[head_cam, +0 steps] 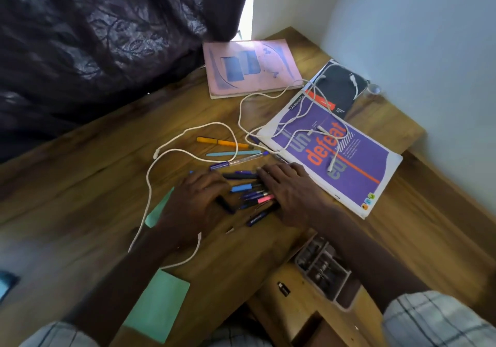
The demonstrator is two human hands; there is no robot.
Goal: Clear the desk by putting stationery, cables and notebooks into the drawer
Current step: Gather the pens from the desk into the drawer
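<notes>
The person is working on the stationery step, pushing together the loose pile of blue, black and pink pens. The pile is lying near the front edge of the brown wooden worktop, just behind the open wooden drawer that is sticking out below that edge. The right hand is lying on the right ends of the pens, its grip spread flat with straight fingers pressing down. The left hand is covering the left ends with bent fingers. I cannot tell if its grip is pinching a pen or only resting on them. I think the next move is calling for both hands to squeeze the pile into one bunch, lift it and carry it to the drawer. The long white cable is running just beside the left wrist and could get dragged along. The orange plastic pen, the purple notebook and the pink notebook near the far corner are waiting for later.
</notes>
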